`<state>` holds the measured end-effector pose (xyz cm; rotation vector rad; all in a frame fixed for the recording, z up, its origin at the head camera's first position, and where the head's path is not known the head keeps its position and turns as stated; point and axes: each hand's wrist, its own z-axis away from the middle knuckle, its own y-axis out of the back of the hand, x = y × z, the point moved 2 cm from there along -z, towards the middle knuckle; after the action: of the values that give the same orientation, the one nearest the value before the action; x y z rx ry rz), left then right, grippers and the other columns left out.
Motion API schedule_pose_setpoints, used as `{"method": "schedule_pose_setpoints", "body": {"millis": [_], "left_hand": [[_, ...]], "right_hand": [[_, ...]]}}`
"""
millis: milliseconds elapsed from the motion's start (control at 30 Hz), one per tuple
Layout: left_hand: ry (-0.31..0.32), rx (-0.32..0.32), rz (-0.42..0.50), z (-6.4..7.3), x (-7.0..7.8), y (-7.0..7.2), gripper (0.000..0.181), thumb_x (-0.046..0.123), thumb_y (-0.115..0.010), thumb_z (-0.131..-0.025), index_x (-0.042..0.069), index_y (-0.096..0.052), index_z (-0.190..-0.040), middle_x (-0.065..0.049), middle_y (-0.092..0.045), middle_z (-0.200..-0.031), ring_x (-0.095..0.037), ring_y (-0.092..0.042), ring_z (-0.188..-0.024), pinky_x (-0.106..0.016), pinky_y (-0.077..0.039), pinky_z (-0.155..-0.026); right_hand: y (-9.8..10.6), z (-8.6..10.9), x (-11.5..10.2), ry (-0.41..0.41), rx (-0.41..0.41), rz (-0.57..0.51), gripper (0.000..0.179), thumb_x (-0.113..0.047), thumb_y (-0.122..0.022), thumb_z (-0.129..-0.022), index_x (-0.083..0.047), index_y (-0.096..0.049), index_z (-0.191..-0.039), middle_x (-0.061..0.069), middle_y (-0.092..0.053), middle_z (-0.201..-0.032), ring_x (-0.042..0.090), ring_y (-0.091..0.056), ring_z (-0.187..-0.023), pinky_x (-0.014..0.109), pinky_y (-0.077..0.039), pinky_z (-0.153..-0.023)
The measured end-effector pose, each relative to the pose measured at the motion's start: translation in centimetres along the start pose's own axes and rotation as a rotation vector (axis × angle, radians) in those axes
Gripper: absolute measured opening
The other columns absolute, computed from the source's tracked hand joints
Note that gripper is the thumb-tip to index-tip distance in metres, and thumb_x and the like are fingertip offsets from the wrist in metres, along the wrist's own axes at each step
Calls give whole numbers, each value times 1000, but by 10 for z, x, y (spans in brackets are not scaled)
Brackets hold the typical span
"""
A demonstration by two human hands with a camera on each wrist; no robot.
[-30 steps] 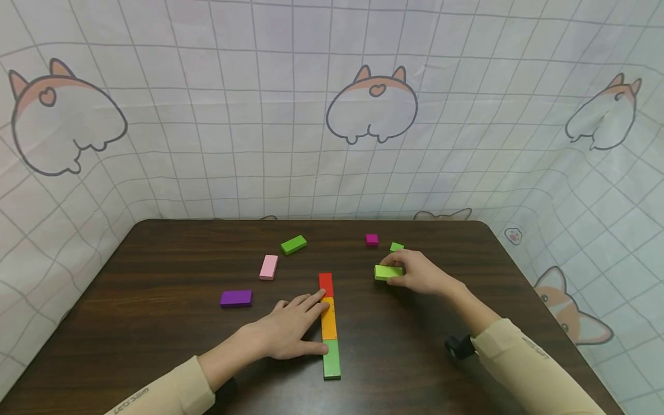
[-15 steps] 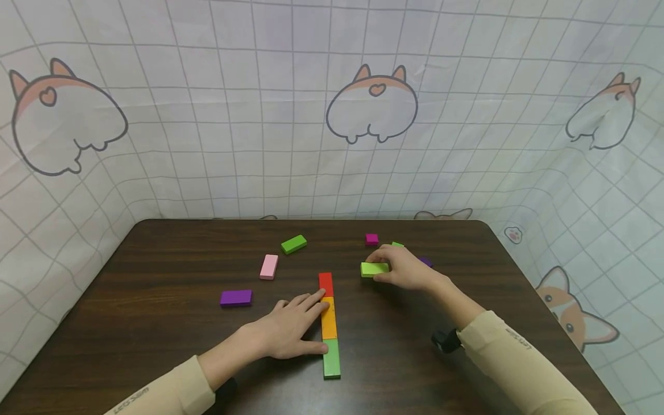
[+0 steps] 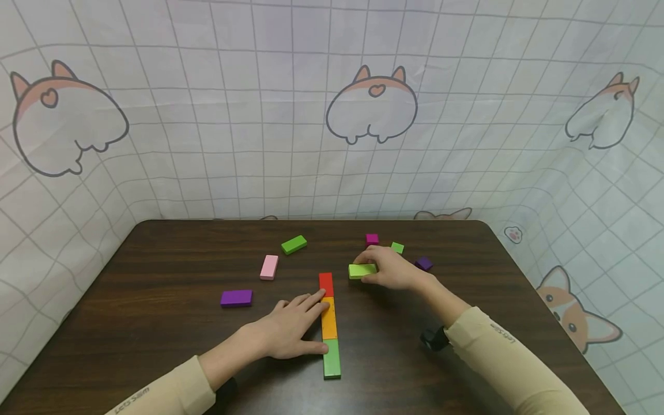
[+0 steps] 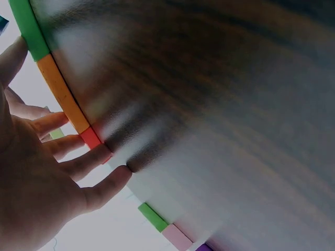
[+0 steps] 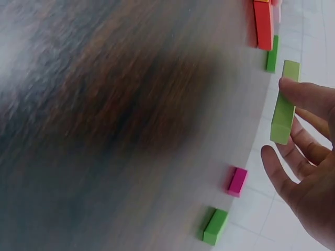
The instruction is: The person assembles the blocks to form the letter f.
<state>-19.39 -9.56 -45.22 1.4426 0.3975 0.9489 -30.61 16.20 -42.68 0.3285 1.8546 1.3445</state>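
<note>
A light green block (image 3: 361, 271) is pinched between the thumb and fingers of my right hand (image 3: 392, 268); in the right wrist view this block (image 5: 285, 107) shows raised off the table. In the head view it is just right of a straight row made of a red block (image 3: 325, 283), an orange block (image 3: 329, 323) and a green block (image 3: 332, 363), laid end to end. My left hand (image 3: 285, 328) rests with fingers spread along the left side of that row, its fingertips at the red and orange blocks and its thumb on the green one.
Left of the row lie a purple block (image 3: 236, 298), a pink block (image 3: 269, 267) and a darker green block (image 3: 294, 245). Beyond my right hand are a small magenta block (image 3: 372, 239), a small green block (image 3: 397, 248) and a dark purple block (image 3: 423, 263). A patterned cloth wall (image 3: 290, 173) borders the dark wooden table.
My right hand has carried the light green block leftward, closer to the row's red end, uncovering the dark purple block. The left hand and the row have stayed in place.
</note>
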Motion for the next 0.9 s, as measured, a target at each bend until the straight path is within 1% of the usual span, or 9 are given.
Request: {"method": "schedule_pose_setpoints", "body": {"millis": [167, 300, 700, 900], "left_hand": [[2, -9, -2, -1, -1, -2, 87, 67, -58, -95, 13, -36, -160, -8, -19, -170, -32, -29, -149, -64, -33, -108], [2, -5, -6, 0, -1, -1, 87, 67, -58, -95, 12, -37, -160, -8, -19, -170, -33, -30, -149, -64, -34, -108], [-2, -1, -8, -1, -1, -1, 88, 68, -57, -95, 13, -37, -160, -8, -19, -170, -32, -30, -149, -63, -34, -107], [-2, -3, -11, -1, 0, -1, 88, 68, -57, -95, 13, -37, -160, -7, -19, -170, -32, -30, -149, -64, -34, -108]], "right_hand": [[-4, -4, -1, 3, -15, -3, 32, -11, -80, -90, -5, -71, -120, 4, -66, -112, 18, -59, -97, 37, -50, -89], [-6, -7, -1, 2, -20, -2, 33, -11, -80, -90, -5, -71, -121, 4, -65, -112, 18, -60, -98, 38, -51, -90], [-10, -13, -5, 68, -13, 8, 31, -9, -80, -89, -4, -72, -118, 5, -66, -109, 18, -57, -92, 35, -49, -84], [-13, -16, -7, 57, -27, 5, 31, -10, -80, -89, -5, -72, -119, 4, -66, -109, 17, -57, -92, 34, -49, -84]]}}
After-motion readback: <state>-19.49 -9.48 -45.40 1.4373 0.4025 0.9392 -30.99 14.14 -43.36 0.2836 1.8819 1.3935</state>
